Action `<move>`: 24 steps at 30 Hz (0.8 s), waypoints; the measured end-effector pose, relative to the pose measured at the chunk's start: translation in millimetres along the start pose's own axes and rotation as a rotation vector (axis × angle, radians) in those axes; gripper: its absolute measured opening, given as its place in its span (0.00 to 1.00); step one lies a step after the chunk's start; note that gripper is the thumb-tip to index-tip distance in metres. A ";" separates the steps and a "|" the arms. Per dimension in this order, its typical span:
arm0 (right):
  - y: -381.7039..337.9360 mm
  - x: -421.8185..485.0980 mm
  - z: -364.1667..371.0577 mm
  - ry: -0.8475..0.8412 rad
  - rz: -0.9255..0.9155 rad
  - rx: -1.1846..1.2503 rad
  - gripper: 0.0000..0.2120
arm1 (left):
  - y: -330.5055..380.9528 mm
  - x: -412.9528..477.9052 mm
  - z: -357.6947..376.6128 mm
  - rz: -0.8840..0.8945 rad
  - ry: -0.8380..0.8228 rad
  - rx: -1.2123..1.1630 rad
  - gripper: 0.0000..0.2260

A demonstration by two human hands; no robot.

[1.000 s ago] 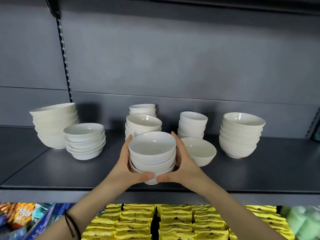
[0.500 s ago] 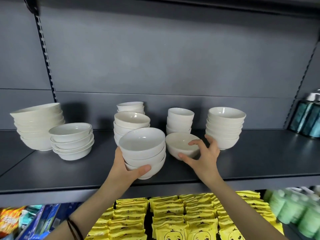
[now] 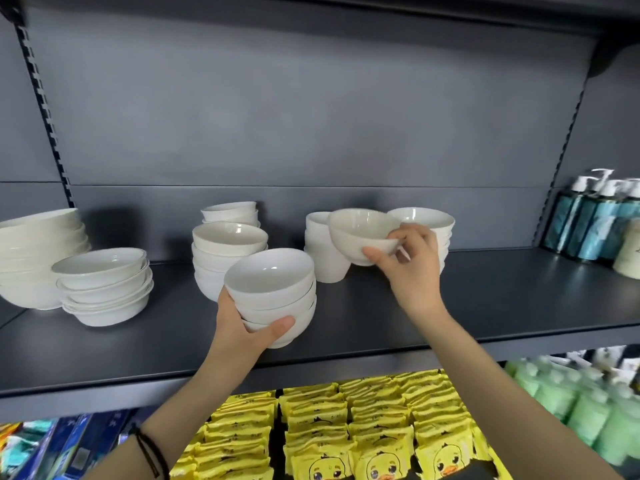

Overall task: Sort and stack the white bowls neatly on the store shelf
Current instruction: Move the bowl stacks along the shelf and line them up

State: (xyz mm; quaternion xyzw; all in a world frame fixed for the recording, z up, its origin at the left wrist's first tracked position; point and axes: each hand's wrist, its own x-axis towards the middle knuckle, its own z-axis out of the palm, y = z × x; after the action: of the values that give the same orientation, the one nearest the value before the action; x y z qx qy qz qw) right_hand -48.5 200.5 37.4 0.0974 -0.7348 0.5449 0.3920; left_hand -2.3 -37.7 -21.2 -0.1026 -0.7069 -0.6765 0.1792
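Now, bowl stack [image 3: 273,292] left, single bowl [image 3: 360,233] right

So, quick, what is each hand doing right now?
Left hand: closed, gripping a stack of white bowls.
Right hand: closed, holding a single white bowl.

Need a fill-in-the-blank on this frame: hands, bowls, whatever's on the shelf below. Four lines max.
1. The right hand holds exactly ___ bowl.
2. The left hand grips the nested bowls, which are ___ in colour.
3. The packets on the level below the shelf are ___.
4. The dark wristband is on the ___ arm.

Missing words: one; white; yellow; left.
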 end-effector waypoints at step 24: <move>75.0 105.9 -74.5 0.006 -0.087 -0.207 0.15 | -21.4 51.5 90.7 0.081 -0.009 0.071 0.41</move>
State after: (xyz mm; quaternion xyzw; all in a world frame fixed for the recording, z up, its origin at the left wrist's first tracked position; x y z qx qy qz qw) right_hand -127.7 325.0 62.7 0.0867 -0.7812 0.4487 0.4253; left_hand -68.1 46.0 -22.6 -0.1279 -0.7265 -0.6427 0.2068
